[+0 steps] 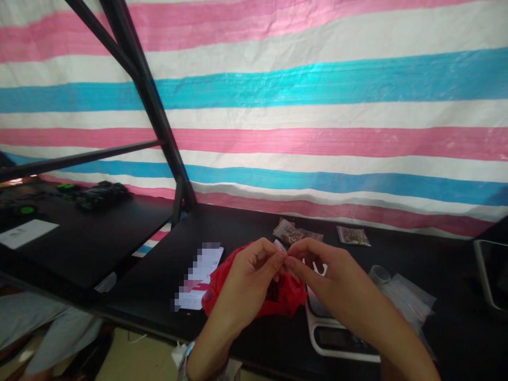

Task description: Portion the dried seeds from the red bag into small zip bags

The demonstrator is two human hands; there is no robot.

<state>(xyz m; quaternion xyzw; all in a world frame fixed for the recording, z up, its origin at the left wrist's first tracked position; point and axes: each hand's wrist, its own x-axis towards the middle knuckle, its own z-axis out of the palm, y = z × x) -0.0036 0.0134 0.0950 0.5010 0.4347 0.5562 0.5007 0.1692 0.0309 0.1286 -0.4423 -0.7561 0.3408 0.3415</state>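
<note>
My left hand (248, 278) and my right hand (321, 270) meet above the black table (246, 222). Both pinch the top edge of a small clear plastic bag (281, 247), of which only a sliver shows between the fingertips. Under my left hand lies a crumpled red plastic bag (283, 299). Beneath my right wrist stands a white digital scale (337, 336).
Two small clear bags of brownish bits (296, 233) (353, 236) lie near the striped tarp wall (317, 106). A white card (200, 275) lies left of the red bag. Empty clear bags (405, 296) sit at the right. A black metal frame (146, 90) rises at left.
</note>
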